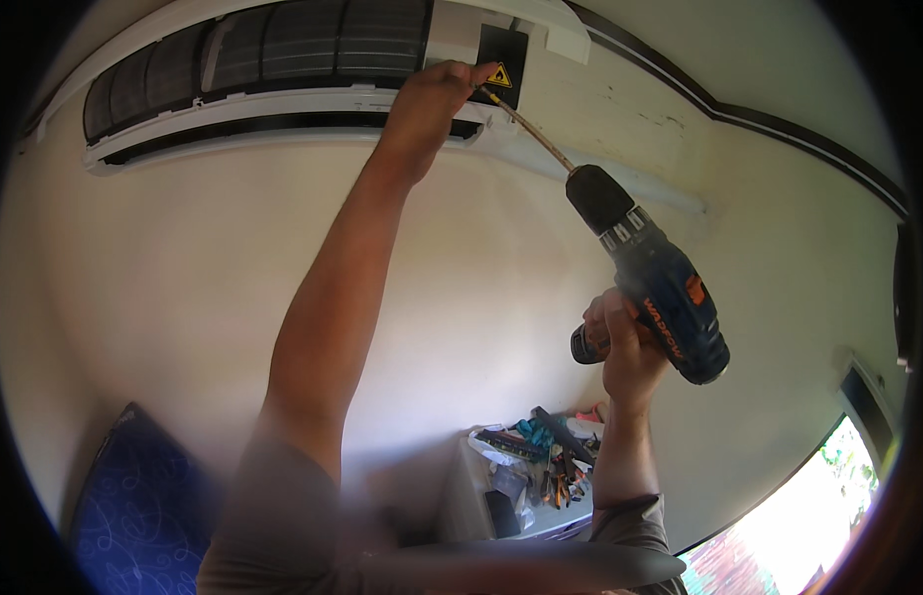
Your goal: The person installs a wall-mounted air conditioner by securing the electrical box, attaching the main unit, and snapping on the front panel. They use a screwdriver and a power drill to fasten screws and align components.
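Observation:
A wall-mounted air conditioner (338, 102) spans the top of the view, its cover raised and its dark mesh filters (301, 45) showing. My left hand (429, 107) is up at the unit's right end. Its fingers are drawn together by the tip of a long screwdriver bit (534, 131); what they pinch there is too small to make out. Low on the right, my right hand (625, 347) is wrapped round the handle of a dark blue and black cordless drill (663, 273). The bit runs from its chuck up to a black panel (512, 92) with a yellow warning triangle.
Below, a pale cabinet (469, 486) carries a heap of hand tools (561, 476), bags and cloths. At lower left stands a dark blue patterned panel (134, 516). Bright light comes through an opening (799, 506) at lower right. A dark trim strip (779, 117) edges the ceiling.

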The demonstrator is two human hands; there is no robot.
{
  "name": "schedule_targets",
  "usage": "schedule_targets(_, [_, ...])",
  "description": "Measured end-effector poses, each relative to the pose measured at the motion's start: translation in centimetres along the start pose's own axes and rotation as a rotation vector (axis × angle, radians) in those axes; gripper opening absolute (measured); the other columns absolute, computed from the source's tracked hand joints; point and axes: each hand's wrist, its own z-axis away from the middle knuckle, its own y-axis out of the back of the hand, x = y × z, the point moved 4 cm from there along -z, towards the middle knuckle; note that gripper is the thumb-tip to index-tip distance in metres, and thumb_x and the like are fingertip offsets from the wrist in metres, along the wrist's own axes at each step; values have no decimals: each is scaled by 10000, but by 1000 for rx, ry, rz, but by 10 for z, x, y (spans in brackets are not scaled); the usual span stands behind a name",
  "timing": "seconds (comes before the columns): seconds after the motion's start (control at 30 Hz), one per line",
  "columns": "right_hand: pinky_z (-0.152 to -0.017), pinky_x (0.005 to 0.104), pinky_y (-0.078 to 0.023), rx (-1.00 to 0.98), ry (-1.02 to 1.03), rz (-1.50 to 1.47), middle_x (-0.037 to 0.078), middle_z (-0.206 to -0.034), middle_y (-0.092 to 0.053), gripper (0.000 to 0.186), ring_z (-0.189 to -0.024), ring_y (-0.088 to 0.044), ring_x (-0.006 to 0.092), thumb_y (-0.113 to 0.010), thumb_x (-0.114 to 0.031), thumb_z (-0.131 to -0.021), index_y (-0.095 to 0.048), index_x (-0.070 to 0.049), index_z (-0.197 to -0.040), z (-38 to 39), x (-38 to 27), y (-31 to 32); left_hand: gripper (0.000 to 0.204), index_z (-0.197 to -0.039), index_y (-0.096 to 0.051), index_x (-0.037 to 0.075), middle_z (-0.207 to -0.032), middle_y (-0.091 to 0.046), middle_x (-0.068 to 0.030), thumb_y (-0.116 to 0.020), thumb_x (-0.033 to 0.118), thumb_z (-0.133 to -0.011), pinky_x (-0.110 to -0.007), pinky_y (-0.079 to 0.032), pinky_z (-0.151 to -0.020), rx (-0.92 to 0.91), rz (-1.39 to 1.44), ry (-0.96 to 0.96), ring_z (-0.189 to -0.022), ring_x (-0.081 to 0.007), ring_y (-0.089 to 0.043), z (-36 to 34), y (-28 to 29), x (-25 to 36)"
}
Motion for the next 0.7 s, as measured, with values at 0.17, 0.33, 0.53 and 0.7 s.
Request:
schedule_targets(0.17, [-503,242,-407,-40,-19,-35,20,-722,-610,91,-550,-496,46,-667,-14,-1013,-640,-1,-927,-2,0,0,400,-1281,-607,-78,-1523,-599,-172,-397,242,-1163,-369,-285,-1308,18,-67,27,-1492,-200,-455,5,-2,2])
schedule_targets(0.33, [-507,238,-403,-39,-21,-27,22,-733,-620,86,-561,-504,44,-676,-17,-1008,-643,-2,-930,-4,8,5,420,-1352,-576,-101,-1520,-605,-151,-383,220,-1162,-365,-275,-1315,21,-45,0,-1489,-197,-460,5,-3,3])
schedule_targets(0.53, [-587,247,-487,-71,3,98,34,-779,-676,33,-632,-600,77,-718,-12,-988,-695,5,-1003,-5,13,16,471,-1325,-642,-40,-1527,-611,-115,-448,354,-1155,-389,-307,-1273,-5,-153,-4,-1444,-224,-498,2,-1,3])
schedule_targets(0.7, [-717,260,-567,-41,31,201,45,-933,-764,182,-789,-703,109,-811,28,-914,-756,19,-1087,-27,-12,37,452,-1307,-695,40,-1532,-614,-103,-526,419,-1126,-406,-334,-1224,-55,-214,5,-1426,-239,-500,3,0,5])
